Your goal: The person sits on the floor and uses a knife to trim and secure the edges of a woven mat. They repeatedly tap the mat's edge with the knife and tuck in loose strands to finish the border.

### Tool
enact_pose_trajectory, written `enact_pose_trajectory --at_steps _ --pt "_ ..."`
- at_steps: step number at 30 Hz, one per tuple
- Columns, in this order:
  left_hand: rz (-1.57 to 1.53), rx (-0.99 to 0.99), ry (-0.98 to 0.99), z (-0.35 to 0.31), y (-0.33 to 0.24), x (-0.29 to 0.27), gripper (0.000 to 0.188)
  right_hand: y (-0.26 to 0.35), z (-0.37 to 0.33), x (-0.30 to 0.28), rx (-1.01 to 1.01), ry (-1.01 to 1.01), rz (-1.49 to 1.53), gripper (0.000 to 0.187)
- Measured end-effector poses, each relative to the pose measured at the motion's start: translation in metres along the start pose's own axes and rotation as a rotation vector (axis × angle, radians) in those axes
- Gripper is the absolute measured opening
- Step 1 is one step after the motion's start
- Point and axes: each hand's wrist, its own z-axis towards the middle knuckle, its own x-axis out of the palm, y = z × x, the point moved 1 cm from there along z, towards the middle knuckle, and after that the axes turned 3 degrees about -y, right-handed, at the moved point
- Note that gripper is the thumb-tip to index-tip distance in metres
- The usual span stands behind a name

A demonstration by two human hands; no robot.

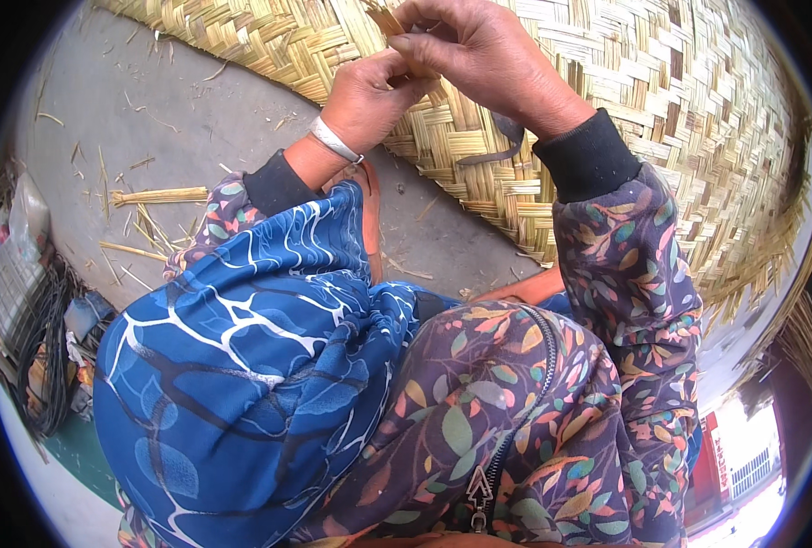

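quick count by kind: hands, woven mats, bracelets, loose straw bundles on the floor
hands: 2, left hand and right hand, both pinching one straw strip
woven mats: 1, the big mat
bracelets: 1, silver bracelet on the left wrist
straw bundles: 1, bundle on the grey floor
total: 5

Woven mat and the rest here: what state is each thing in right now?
Mat: flat on the ground, edge unfinished with loose strips.
Strip: pinched between both hands over the mat.
Left hand: closed on the strip.
Right hand: closed on the strip, fingers bent.
Bracelet: on the left wrist.
Bundle: lying loose on the ground.
Jacket zip: closed.
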Motion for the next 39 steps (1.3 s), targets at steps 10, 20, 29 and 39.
enact_pose_trajectory --at_steps 10,20,29,39 --pt "0.153 0.14 -0.135 -0.007 0.001 0.007 0.013 -0.003 0.005 0.0 -0.19 0.078 -0.338 0.009" --pt "0.221 0.339 -0.172 -0.019 0.015 0.011 0.013 -0.014 -0.005 0.004 -0.358 0.156 -0.404 0.018" --pt "-0.109 -0.083 -0.003 -0.004 0.026 0.001 0.016 -0.025 0.024 0.014 -0.16 0.183 -0.336 0.014" --pt "0.264 -0.047 0.081 0.018 0.017 -0.005 0.023 -0.05 0.038 -0.002 0.13 0.223 0.036 0.014"
